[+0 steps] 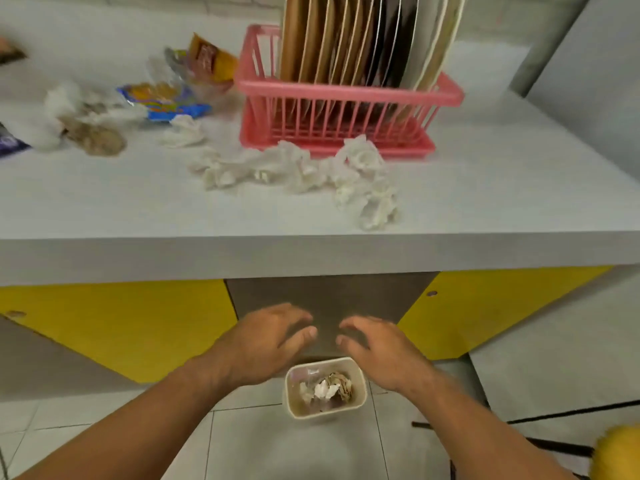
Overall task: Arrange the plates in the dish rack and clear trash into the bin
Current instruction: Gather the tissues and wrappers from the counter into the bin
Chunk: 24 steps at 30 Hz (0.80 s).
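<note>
Both hands hang low over the floor, below the near edge of the counter (104, 209). The left hand (270, 341) and the right hand (377, 351) are side by side, palms down, with the fingers spread and loosely bent. Both have let go and neither holds anything. Their fingertips point toward each other across a small gap. Just below and between them a small cream bin (322, 415) stands on the tiled floor (294, 452). Inside it lie crumpled white tissue and a brownish scrap (327, 389). On the counter, toward the far right, sits a pink dish rack (346, 89). A row of plates (329, 39) stands on edge in it, brown ones on the left, dark ones in the middle and pale ones on the right. A string of crumpled white tissues (294, 168) lies on the counter just in front of the rack and trails toward the near right. One more white wad (181, 131) lies to the left of the rack. Farther left is a heap of wrappers: an orange packet (211, 60), clear plastic, and a blue and yellow wrapper (166, 98). Left of those lies a brown-stained tissue clump (93, 133) among more white paper, and a dark blue wrapper (10, 143) is cut off by the left edge. Yellow cabinet panels (121, 327) show under the counter on both sides of a grey panel (329, 299) behind the hands. Black cables (519, 419) run across the floor at the near right, beside a blurred yellow shape (620, 455) in the corner.
</note>
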Available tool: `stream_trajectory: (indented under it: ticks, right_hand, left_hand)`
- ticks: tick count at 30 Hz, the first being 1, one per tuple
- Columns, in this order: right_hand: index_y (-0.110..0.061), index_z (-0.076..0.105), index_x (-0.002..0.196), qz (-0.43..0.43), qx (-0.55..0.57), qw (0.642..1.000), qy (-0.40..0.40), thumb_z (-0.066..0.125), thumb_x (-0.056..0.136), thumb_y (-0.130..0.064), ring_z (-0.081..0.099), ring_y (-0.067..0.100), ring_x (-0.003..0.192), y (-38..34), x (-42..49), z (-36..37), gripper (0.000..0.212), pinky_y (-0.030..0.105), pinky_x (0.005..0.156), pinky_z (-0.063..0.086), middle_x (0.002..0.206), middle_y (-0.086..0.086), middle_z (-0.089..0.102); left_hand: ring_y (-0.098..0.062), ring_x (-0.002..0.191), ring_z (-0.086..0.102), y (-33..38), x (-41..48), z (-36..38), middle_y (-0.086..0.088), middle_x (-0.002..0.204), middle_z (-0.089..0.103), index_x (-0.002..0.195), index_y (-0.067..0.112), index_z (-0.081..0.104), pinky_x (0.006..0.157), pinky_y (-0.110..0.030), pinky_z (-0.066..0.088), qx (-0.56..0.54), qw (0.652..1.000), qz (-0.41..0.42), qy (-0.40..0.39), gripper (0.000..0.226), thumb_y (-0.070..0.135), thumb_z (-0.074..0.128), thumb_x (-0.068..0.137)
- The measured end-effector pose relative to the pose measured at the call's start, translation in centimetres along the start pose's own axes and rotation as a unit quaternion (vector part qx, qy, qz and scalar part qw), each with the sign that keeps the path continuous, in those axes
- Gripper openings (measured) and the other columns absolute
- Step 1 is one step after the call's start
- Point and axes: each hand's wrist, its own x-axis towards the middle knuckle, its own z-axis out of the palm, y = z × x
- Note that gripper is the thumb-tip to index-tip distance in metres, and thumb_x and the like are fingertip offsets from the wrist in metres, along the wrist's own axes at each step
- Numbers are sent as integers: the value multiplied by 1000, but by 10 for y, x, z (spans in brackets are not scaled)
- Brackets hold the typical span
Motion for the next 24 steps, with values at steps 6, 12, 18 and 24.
stream_trajectory:
  ticks: [6, 12, 18, 24]
  right_hand:
    - [-31, 62, 113, -7, -4, 998, 55, 52, 92, -49, 58, 7, 102, -63, -24, -83, 30, 30, 90, 49, 111, -14, 63]
    - [-28, 63, 87, -16, -2, 985, 175, 57, 91, -35, 57, 4, 81, -89, -27, -109, 10, 25, 74, 49, 87, -11, 63]
    - [-24, 62, 113, 9, -64, 970, 233, 53, 94, -35, 56, 16, 99, -87, 0, -136, 24, 30, 81, 49, 108, -3, 58]
    - [-26, 48, 133, -41, -196, 971, 130, 45, 96, -49, 45, 24, 112, -83, 51, -154, 44, 37, 90, 47, 129, 1, 45]
  left_hand:
    - [-4, 107, 54, 37, -16, -90, 15, 119, 59, 121, 31, 57, 93, -26, 44, -3, 998, 43, 52, 40, 54, 40, 94]
    - [-2, 104, 53, 45, -20, -117, 14, 119, 60, 121, 28, 59, 87, -18, 41, 4, 994, 56, 89, 36, 49, 43, 95]
    - [-2, 93, 55, 51, 6, -128, 17, 107, 60, 116, 31, 60, 83, -22, 46, 9, 994, 50, 98, 33, 49, 42, 95]
    - [-3, 88, 57, 56, 49, -138, 17, 105, 59, 115, 30, 61, 80, -22, 47, 27, 989, 18, 144, 32, 48, 45, 94]
